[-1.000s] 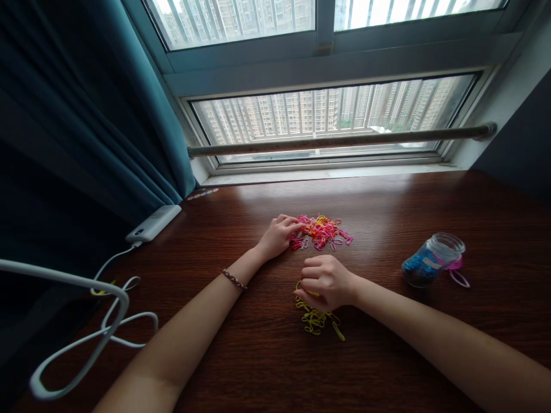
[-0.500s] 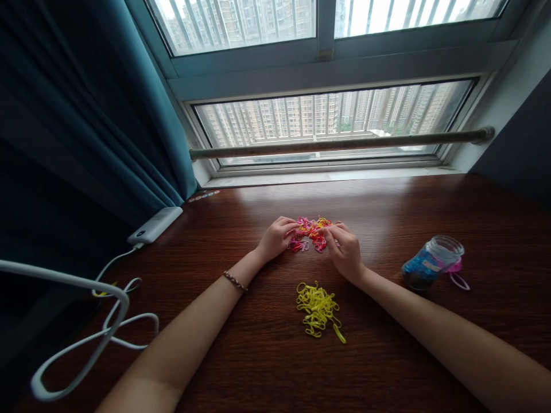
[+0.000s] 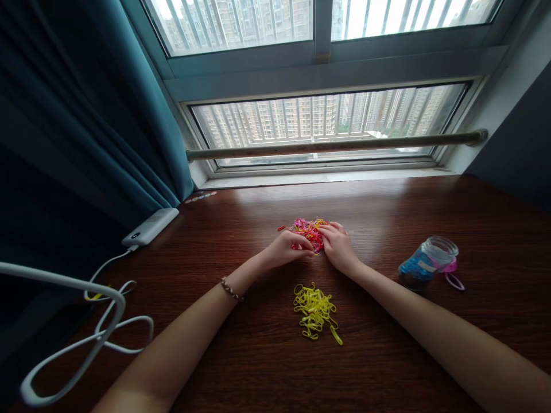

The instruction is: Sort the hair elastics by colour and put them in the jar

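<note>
A pile of small rubber bands (image 3: 306, 227) in pink, red and orange, with some yellow ones, lies on the brown table. At its near side is my left hand (image 3: 287, 249), thumb and fingertips drawn together in a pinch; a bit of yellow shows by the tips, too small to make out. My right hand (image 3: 339, 246) rests against the pile's right side, its fingers stretched out over the bands. Closer to me lies a separate heap of yellow rubber bands (image 3: 314, 311), which neither hand touches.
On the right stands a clear glass jar (image 3: 430, 261) with blue contents, a pink loop beside it. To the left are a white power bank (image 3: 150, 226) and a looped white cable (image 3: 107, 330). A blue curtain (image 3: 142, 115) and a window with a rail (image 3: 336, 148) border the table.
My left hand has moved right and nearer to me, along the pile's front edge. My right hand has gone from a pinch to fingers laid out on the bands. The view has shifted slightly.
</note>
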`<state>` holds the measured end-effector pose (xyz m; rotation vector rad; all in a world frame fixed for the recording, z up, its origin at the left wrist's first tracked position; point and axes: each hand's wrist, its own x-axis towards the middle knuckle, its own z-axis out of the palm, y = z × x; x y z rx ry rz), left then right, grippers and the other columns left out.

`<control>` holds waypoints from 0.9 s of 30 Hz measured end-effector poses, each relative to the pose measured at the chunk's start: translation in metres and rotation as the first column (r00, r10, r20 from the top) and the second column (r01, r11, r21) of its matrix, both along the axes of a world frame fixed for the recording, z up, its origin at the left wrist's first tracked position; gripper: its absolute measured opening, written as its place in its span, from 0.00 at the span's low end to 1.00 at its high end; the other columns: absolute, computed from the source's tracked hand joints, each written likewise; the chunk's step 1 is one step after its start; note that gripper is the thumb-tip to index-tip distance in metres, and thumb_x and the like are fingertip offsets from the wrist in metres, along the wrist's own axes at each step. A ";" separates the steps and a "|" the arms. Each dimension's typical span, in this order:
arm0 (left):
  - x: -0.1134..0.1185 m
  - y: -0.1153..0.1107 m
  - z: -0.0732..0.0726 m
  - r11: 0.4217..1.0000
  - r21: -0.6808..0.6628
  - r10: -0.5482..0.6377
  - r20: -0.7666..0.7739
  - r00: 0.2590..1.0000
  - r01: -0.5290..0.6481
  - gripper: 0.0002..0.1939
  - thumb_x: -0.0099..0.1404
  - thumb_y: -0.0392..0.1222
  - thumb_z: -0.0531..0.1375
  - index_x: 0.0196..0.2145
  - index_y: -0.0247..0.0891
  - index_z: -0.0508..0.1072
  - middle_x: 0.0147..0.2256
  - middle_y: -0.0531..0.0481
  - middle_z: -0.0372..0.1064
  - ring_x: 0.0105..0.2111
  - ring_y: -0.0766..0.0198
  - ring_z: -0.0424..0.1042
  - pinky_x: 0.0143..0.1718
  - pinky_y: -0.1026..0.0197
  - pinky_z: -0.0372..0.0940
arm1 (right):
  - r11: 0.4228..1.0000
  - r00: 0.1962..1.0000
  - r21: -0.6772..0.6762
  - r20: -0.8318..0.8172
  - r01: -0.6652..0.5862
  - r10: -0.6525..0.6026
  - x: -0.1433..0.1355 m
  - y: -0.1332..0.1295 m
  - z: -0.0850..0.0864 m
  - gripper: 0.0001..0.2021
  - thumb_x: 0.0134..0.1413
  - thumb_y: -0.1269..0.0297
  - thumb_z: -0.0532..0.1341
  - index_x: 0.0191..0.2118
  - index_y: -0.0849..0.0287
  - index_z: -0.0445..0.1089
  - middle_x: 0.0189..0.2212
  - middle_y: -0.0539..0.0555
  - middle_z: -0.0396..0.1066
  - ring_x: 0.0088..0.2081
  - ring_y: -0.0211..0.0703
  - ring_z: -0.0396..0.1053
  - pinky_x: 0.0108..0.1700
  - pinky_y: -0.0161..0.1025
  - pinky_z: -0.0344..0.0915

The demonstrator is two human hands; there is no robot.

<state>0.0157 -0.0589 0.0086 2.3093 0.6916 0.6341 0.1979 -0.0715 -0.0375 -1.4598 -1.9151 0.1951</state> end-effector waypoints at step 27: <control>-0.029 0.035 -0.026 0.807 0.466 0.387 0.047 0.921 -0.363 0.10 0.62 0.37 0.54 0.41 0.38 0.70 0.38 0.46 0.70 0.42 0.60 0.65 0.46 0.54 0.60 | 0.968 0.837 0.103 -0.487 -0.228 0.249 0.000 -0.024 0.032 0.10 0.44 0.73 0.52 0.22 0.61 0.69 0.20 0.50 0.69 0.24 0.37 0.66 0.30 0.34 0.62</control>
